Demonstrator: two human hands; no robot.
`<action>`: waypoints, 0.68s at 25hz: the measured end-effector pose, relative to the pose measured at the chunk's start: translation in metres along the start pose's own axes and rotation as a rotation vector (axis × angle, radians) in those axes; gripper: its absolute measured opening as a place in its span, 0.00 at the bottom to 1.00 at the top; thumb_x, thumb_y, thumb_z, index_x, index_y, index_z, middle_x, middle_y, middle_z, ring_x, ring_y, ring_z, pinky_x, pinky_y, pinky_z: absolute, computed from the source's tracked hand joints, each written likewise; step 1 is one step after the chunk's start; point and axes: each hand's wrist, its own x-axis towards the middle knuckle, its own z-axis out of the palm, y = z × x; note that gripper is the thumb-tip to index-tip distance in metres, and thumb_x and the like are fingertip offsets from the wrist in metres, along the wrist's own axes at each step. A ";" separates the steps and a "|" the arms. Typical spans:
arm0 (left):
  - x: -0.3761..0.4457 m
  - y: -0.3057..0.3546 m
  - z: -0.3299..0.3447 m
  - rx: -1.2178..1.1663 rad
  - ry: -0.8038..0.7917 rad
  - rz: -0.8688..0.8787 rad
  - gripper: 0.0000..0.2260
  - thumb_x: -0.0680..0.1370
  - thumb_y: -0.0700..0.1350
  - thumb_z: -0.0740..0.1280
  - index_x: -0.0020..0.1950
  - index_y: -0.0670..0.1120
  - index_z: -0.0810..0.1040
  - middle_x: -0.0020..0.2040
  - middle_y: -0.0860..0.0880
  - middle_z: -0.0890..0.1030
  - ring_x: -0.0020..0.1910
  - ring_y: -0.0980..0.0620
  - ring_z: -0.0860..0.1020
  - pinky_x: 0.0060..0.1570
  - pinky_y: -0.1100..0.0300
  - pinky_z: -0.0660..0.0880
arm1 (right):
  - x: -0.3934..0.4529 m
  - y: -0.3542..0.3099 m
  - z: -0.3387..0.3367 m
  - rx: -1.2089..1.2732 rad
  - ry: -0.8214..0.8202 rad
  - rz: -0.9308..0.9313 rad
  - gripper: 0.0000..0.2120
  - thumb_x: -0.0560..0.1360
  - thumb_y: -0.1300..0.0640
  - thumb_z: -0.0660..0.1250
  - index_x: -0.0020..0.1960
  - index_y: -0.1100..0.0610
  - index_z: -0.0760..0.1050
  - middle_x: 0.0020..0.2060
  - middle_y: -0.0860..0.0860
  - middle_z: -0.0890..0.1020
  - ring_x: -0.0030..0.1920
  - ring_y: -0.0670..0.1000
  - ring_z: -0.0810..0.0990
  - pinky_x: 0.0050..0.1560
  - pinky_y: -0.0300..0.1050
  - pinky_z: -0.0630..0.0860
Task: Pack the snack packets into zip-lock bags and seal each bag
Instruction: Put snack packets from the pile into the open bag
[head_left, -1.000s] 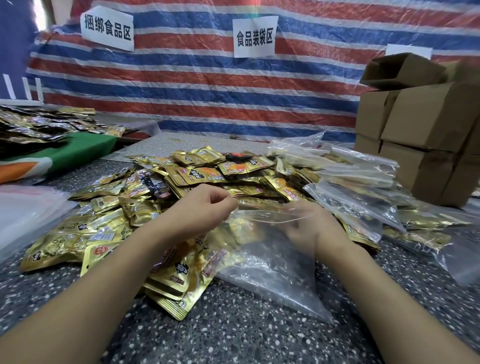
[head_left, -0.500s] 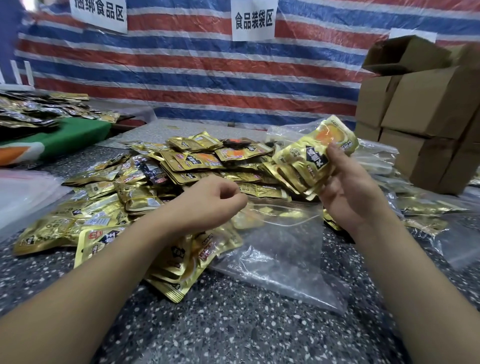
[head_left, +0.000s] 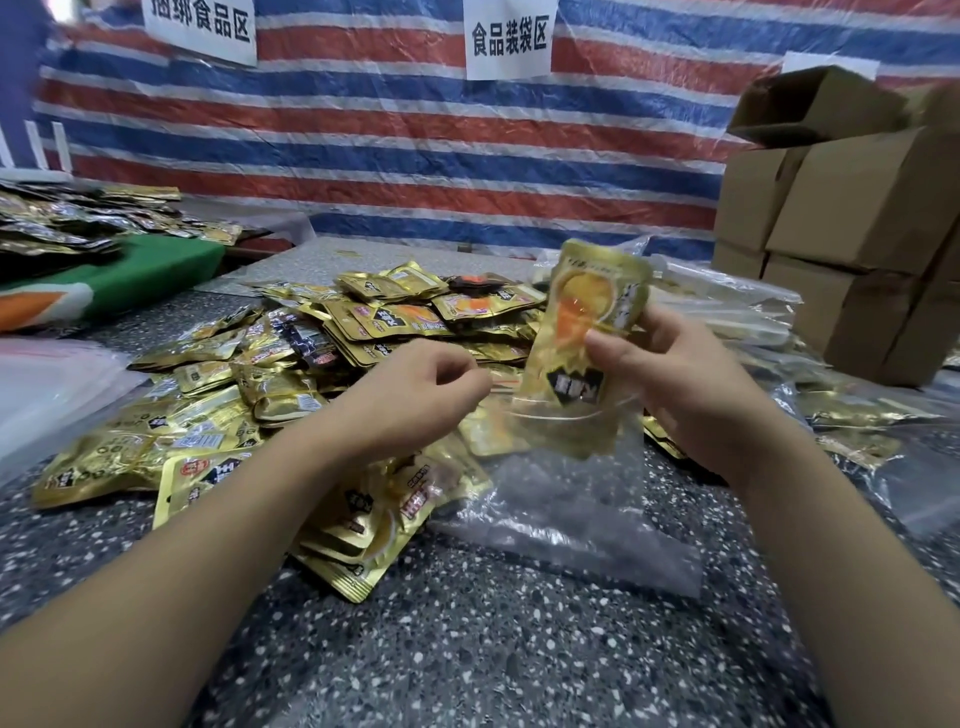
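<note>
Since the earlier frame, the right hand (head_left: 691, 384) has swung its stack of snack packets (head_left: 587, 343) from a raised, tilted hold to upright, lower ends now entering the mouth of the zip-lock bag (head_left: 566, 499). Right fingers (head_left: 608, 345) and thumb pinch the stack at mid-height. The left hand (head_left: 410, 395) is curled at the bag's near-left rim, apparently pinching the lip to hold the mouth open; the exact contact cannot be told. Step in hand, as judged: loading the bag. The next move calls for sliding the stack fully down while the lip stays spread, then pressing the zip strip closed along its length. The bag lies on a dark speckled counter (head_left: 519, 649), just beside a loose heap of gold packets (head_left: 291, 374). Clear bags, some filled (head_left: 857, 415), lie to the right before stacked cardboard boxes (head_left: 852, 218). A red, white and blue striped tarpaulin (head_left: 415, 156) bearing paper signs (head_left: 509, 39) forms the backdrop.
</note>
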 end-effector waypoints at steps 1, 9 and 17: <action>0.000 0.000 -0.002 -0.019 0.025 0.002 0.15 0.77 0.50 0.62 0.38 0.40 0.75 0.26 0.57 0.69 0.26 0.58 0.66 0.25 0.67 0.63 | -0.001 0.000 -0.001 -0.084 -0.044 -0.001 0.20 0.67 0.54 0.74 0.57 0.59 0.79 0.50 0.56 0.86 0.52 0.57 0.85 0.50 0.49 0.81; 0.003 0.003 -0.002 -0.230 0.127 0.037 0.12 0.79 0.54 0.62 0.45 0.46 0.77 0.33 0.54 0.75 0.32 0.56 0.74 0.35 0.57 0.74 | -0.004 0.000 0.003 -0.305 -0.250 0.050 0.13 0.69 0.53 0.75 0.54 0.51 0.82 0.50 0.52 0.86 0.51 0.53 0.85 0.50 0.50 0.81; 0.004 0.003 -0.004 -0.427 0.032 -0.130 0.12 0.81 0.47 0.63 0.53 0.42 0.82 0.45 0.47 0.86 0.39 0.53 0.83 0.40 0.62 0.79 | -0.003 -0.004 0.000 -0.173 -0.011 0.039 0.12 0.71 0.60 0.72 0.54 0.60 0.80 0.50 0.62 0.84 0.49 0.58 0.84 0.54 0.58 0.81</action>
